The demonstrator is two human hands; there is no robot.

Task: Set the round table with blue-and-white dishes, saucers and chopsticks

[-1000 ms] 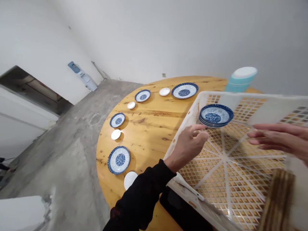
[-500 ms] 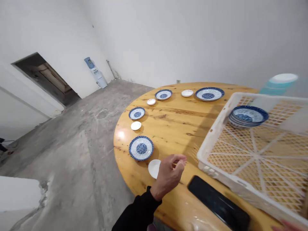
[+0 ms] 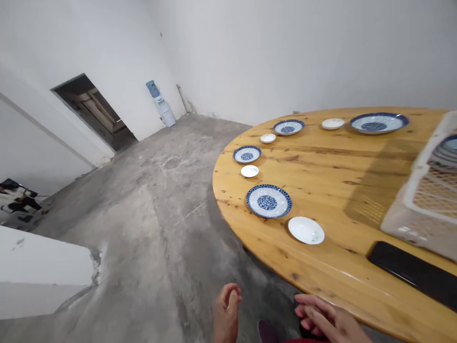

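Observation:
My left hand [image 3: 227, 312] hangs over the floor at the bottom of the view, off the table's edge. Its fingers are loosely curled and nothing shows in them. Beside the table's front edge, my right hand [image 3: 328, 319] has its fingers half stretched out, holding nothing that I can see. Nearest to both hands on the table lies a small white dish [image 3: 306, 230]. A blue-and-white patterned plate [image 3: 269, 201] sits just to its left and farther back.
On the wooden table [image 3: 314, 181], more plates and small dishes follow the rim. A black phone-like slab [image 3: 414, 271] lies at right, near a white plastic basket [image 3: 403, 214] with stacked bowls. A water dispenser [image 3: 162, 105] and a seated person [image 3: 21, 200] are farther off.
My left hand has drawn back from above the small white dish and off the table. My right hand has come into fuller view. The view has shifted left, moving the basket toward the right edge.

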